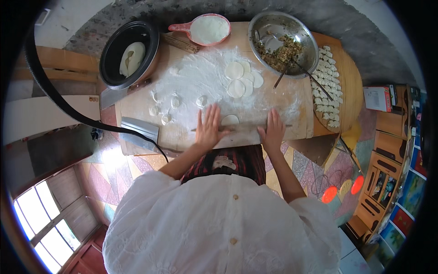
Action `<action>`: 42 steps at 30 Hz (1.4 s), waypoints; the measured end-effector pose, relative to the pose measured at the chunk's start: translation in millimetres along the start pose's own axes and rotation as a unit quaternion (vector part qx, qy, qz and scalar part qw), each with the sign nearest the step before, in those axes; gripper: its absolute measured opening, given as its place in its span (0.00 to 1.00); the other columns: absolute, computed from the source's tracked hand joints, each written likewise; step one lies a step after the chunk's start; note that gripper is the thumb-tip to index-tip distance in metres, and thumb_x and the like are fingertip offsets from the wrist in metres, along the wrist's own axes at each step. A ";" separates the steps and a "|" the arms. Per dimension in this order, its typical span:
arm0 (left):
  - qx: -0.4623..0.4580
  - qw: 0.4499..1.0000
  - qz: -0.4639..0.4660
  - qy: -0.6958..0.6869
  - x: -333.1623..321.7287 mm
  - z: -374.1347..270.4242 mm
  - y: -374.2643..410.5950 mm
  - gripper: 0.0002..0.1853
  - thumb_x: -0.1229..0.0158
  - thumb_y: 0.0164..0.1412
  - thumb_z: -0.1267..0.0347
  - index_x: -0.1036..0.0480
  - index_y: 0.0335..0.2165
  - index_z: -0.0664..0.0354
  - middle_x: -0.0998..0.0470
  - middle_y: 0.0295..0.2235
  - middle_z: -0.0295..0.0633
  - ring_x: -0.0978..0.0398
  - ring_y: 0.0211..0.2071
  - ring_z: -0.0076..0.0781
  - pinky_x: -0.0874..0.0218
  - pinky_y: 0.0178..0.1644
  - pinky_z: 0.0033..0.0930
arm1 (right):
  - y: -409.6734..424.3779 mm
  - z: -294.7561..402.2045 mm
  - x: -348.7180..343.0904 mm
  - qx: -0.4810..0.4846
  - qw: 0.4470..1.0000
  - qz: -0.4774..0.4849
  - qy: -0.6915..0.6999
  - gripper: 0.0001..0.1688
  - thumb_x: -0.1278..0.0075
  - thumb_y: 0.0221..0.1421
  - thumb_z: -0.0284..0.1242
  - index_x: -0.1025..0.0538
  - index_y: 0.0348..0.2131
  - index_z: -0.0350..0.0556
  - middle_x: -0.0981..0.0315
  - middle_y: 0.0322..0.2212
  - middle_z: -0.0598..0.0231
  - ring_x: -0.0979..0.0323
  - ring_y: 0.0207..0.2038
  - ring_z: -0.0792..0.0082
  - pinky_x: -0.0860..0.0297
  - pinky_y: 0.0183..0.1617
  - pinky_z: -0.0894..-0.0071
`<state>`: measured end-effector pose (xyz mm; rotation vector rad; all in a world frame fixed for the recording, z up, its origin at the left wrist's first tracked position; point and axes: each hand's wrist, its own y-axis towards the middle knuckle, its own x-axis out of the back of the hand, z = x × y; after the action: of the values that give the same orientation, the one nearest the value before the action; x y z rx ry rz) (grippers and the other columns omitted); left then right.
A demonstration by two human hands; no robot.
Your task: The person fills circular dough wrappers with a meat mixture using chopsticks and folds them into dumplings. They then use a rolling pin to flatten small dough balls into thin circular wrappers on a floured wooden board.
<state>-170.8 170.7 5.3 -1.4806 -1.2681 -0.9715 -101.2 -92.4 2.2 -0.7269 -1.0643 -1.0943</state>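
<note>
A thin wooden rolling pin [241, 128] lies across the near part of a floured wooden board [253, 109]. Both of my hands rest flat on it with fingers extended, my left hand [208, 128] towards its left end and my right hand [272, 132] towards its right end. Between them, a round dough wrapper [230, 120] shows just beyond the pin. Several rolled wrappers [236, 88] overlap farther up the board. Small dough pieces [202, 101] are scattered on the flour to the left.
A cleaver [138, 132] lies at the near left, another blade [114, 97] beside a black pot [109, 72] holding dough [132, 59]. Behind are a red scoop of flour [209, 30] and a steel bowl of filling [285, 48]. Filled dumplings [326, 85] stand on a round board at right.
</note>
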 end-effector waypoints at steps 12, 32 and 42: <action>-0.036 0.997 -0.030 -0.056 -4.3 15.3 -20.7 0.45 0.43 0.54 0.50 0.50 0.63 0.58 0.53 0.65 0.51 0.59 0.67 0.48 0.71 0.67 0.58 | -40.8 14.1 -0.8 0.110 0.993 0.019 0.024 0.33 0.40 0.43 0.31 0.33 0.50 0.44 0.40 0.57 0.56 0.40 0.58 0.55 0.44 0.57 0.49; -0.027 0.994 -0.098 0.039 9.3 36.6 61.6 0.46 0.44 0.52 0.45 0.46 0.62 0.59 0.54 0.66 0.50 0.60 0.68 0.48 0.71 0.67 0.61 | -3.0 14.1 -26.6 0.004 0.999 -0.043 0.013 0.44 0.48 0.54 0.42 0.45 0.62 0.41 0.51 0.64 0.52 0.53 0.66 0.51 0.53 0.63 0.43; -0.052 0.994 -0.084 0.050 15.5 31.1 58.7 0.48 0.47 0.54 0.41 0.49 0.64 0.55 0.56 0.66 0.50 0.61 0.68 0.48 0.72 0.67 0.61 | 5.5 1.0 -11.7 -0.020 0.999 -0.025 -0.034 0.48 0.46 0.51 0.45 0.45 0.62 0.39 0.53 0.65 0.53 0.53 0.66 0.55 0.52 0.63 0.47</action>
<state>-110.4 202.5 3.2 -1.4009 -1.3023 -1.2238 -97.3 -85.8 -8.2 -0.7772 -1.1267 -1.1424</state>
